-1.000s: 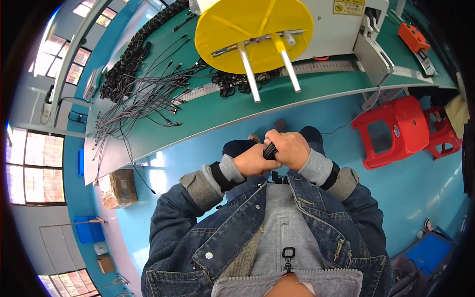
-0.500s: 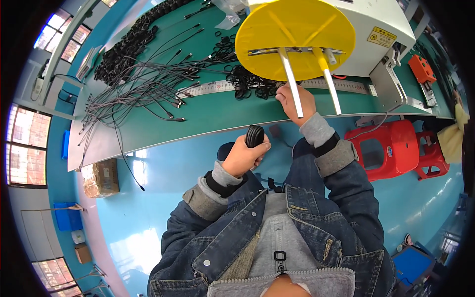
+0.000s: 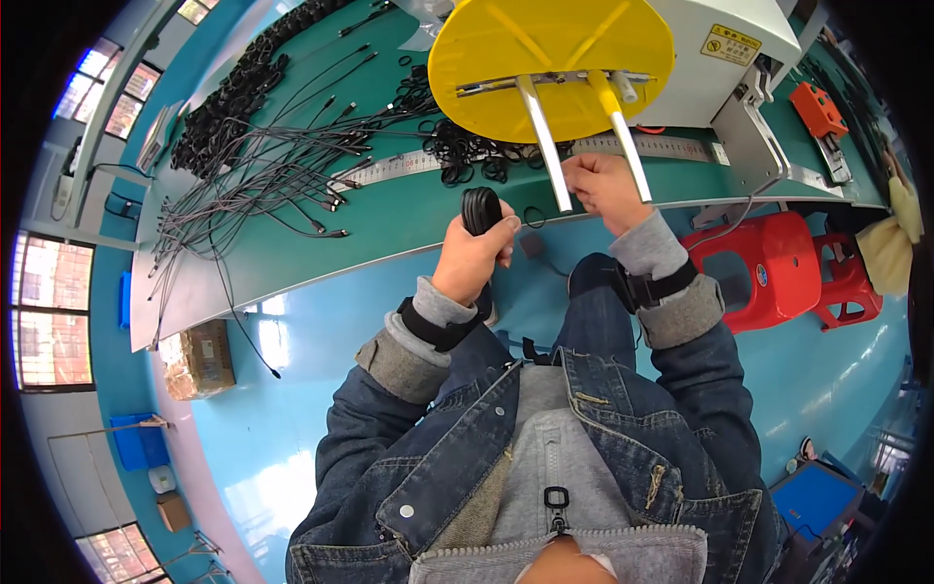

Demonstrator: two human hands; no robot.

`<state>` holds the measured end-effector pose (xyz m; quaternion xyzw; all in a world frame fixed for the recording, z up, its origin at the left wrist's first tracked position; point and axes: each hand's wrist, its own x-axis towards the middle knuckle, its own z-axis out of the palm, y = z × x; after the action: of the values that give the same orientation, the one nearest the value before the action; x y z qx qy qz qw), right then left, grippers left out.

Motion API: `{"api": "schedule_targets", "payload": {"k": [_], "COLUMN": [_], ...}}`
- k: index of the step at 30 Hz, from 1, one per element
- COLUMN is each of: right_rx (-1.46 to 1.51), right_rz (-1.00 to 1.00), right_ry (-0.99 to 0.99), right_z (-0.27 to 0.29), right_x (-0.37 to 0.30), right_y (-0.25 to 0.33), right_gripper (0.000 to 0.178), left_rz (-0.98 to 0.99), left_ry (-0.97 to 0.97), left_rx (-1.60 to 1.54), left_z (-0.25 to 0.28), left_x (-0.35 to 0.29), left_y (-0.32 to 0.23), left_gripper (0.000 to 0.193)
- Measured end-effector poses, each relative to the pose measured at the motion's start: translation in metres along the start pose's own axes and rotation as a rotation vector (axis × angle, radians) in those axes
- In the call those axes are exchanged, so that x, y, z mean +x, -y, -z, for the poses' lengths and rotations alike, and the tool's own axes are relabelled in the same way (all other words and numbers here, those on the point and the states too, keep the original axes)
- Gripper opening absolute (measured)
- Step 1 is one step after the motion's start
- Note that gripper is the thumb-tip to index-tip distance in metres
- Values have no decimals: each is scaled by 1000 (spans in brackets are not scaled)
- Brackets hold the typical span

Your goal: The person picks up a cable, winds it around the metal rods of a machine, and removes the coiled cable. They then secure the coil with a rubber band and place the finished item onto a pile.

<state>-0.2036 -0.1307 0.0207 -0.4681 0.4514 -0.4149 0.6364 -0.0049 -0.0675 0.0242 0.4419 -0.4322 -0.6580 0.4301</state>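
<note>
In my left hand [image 3: 471, 257] is a black coiled cable [image 3: 481, 208], its loops standing up out of the closed fist. My right hand [image 3: 607, 191] is over the bench edge, partly behind the metal rods of a yellow disc [image 3: 555, 68]. Its fingers are curled together; whatever they may hold is hidden. Between the hands, by the bench edge, shows a small black ring [image 3: 533, 216]. Farther in, a pile of black rings [image 3: 472, 151] lies beside a steel ruler [image 3: 404, 165].
Loose dark cables [image 3: 253, 180] spread over the left of the green bench [image 3: 292, 248], one hanging off its edge. Coiled cables [image 3: 209, 127] are heaped behind. A white machine [image 3: 725, 73] stands at right, with an orange device [image 3: 819, 112] beyond. Red stools [image 3: 769, 282] stand on the floor.
My left hand has risen slightly with the coiled cable. My right hand has shifted right, off the ring pile's edge. A single ring now shows between the hands. The view has shifted a little.
</note>
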Motion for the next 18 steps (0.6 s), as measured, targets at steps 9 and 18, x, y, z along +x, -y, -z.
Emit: {"api": "schedule_targets", "payload": {"k": [9, 18], "right_rx": [161, 531], "right_rz": [-42, -15], "right_ry": [164, 397], "right_z": [-31, -37], "right_x": [-67, -108], "right_y": [-6, -28], "right_gripper": [15, 14], "left_rz": [-96, -50], "left_ry": [201, 243], "left_rx": [-115, -107], "left_z": [-15, -12], "left_x": [-17, -23], "left_y": [-1, 9], "left_gripper": [10, 16]}}
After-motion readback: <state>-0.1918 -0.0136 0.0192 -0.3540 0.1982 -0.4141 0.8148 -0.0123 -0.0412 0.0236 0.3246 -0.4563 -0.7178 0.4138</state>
